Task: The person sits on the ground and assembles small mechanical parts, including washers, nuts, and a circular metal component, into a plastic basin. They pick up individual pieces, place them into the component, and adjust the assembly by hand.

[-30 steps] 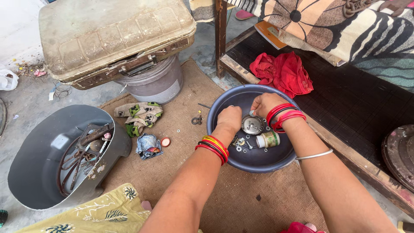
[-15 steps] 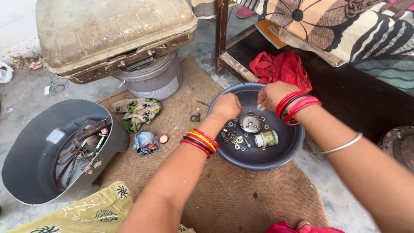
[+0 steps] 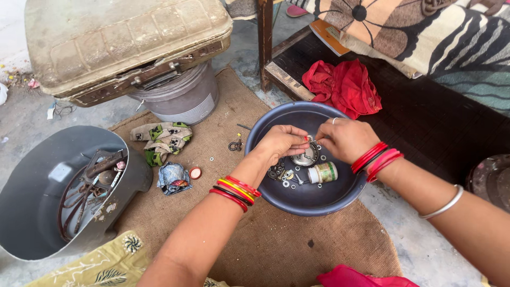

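A small metal part (image 3: pixel 309 139) sits pinched between both hands over a dark blue bowl (image 3: pixel 265 127) on the burlap mat (image 3: pixel 255 234). The left hand (image 3: pixel 281 141) has its fingers closed on it; the right hand (image 3: pixel 346 139) grips it from the other side. Below lie a round metal disc (image 3: pixel 306 157), a small jar (image 3: pixel 322 172) and loose washers (image 3: pixel 284 178). A red cloth (image 3: pixel 345 85) lies behind the bowl.

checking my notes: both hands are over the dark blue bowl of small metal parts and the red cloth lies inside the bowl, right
Not quite. The head view shows the red cloth outside the bowl, on the dark surface behind it. Both the left hand and right hand are over the bowl.
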